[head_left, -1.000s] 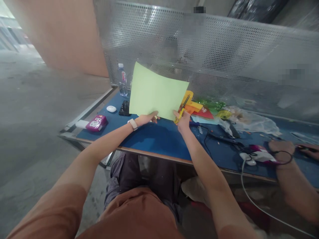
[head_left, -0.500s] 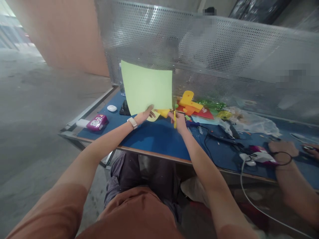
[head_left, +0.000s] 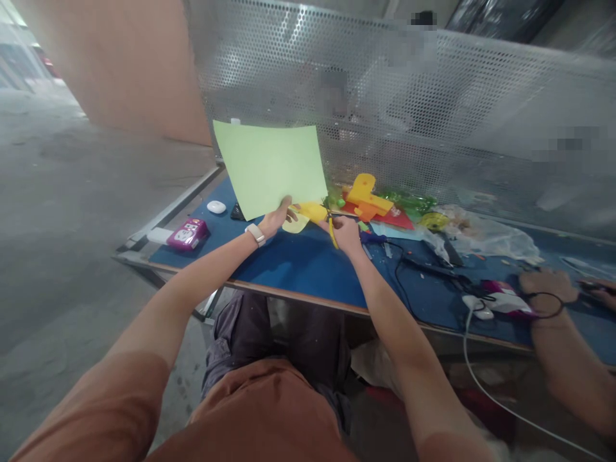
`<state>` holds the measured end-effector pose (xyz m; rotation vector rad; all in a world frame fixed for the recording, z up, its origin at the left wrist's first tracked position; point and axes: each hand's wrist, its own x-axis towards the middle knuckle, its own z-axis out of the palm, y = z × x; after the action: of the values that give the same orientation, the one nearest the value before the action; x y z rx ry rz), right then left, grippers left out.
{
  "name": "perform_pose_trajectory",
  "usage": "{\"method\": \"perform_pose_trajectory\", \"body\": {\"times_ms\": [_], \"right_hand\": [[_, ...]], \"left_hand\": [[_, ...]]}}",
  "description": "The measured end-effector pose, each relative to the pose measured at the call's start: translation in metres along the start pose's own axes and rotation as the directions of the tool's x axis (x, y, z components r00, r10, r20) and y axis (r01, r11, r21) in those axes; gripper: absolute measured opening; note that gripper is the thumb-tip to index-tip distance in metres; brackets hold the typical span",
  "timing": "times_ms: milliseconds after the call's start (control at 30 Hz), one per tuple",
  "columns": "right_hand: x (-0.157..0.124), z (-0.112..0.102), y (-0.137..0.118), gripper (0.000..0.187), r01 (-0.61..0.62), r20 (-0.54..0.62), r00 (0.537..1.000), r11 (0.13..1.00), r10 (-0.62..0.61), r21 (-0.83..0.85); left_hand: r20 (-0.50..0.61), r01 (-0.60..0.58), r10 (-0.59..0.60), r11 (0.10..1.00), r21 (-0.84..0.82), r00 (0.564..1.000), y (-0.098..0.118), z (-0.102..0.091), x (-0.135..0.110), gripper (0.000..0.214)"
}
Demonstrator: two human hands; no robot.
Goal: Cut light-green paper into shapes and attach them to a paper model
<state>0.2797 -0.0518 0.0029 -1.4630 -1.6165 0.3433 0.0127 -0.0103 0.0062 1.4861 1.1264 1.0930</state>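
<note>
L hand (head_left: 276,219) pinching the green sheet (head_left: 274,168) by its lower edge, up above the desk (head_left: 298,276); R hand (head_left: 346,232), grip wrapped round yellow scissors (head_left: 332,233), blades nr the sheet's lower corner. Prob. a cutting step; next move calls for steady paper, blades lined up w/ edge.

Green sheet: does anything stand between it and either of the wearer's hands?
Nothing visible separates the left hand from the green sheet it holds. Between the right hand and the sheet are the yellow-handled scissors in that hand, with a yellow piece beside them.
</note>
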Motion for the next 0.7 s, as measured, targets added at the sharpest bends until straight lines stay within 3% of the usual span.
{"method": "perform_pose_trajectory", "body": {"times_ms": [100,200,467,700], "right_hand": [[-0.001,-0.002,-0.004,0.078,-0.027,0.02,0.999,0.999,0.028,-0.027],[-0.003,-0.002,-0.005,0.075,-0.063,0.063,0.996,0.997,0.06,0.048],[-0.008,0.007,-0.001,0.084,-0.27,0.332,0.929,0.913,0.164,0.305],[-0.016,0.007,-0.017,0.087,-0.276,0.308,0.936,0.901,0.172,0.336]], "left_hand": [[-0.049,-0.017,0.015,0.999,-0.052,0.999,-0.001,0.003,0.002,0.089],[-0.041,-0.032,0.03,0.998,-0.045,0.999,-0.002,0.005,0.003,0.095],[0.001,-0.044,0.044,0.999,-0.018,0.999,0.003,-0.003,-0.002,0.107],[0.016,-0.098,0.097,0.994,0.047,0.995,-0.004,0.001,0.0,0.102]]}}
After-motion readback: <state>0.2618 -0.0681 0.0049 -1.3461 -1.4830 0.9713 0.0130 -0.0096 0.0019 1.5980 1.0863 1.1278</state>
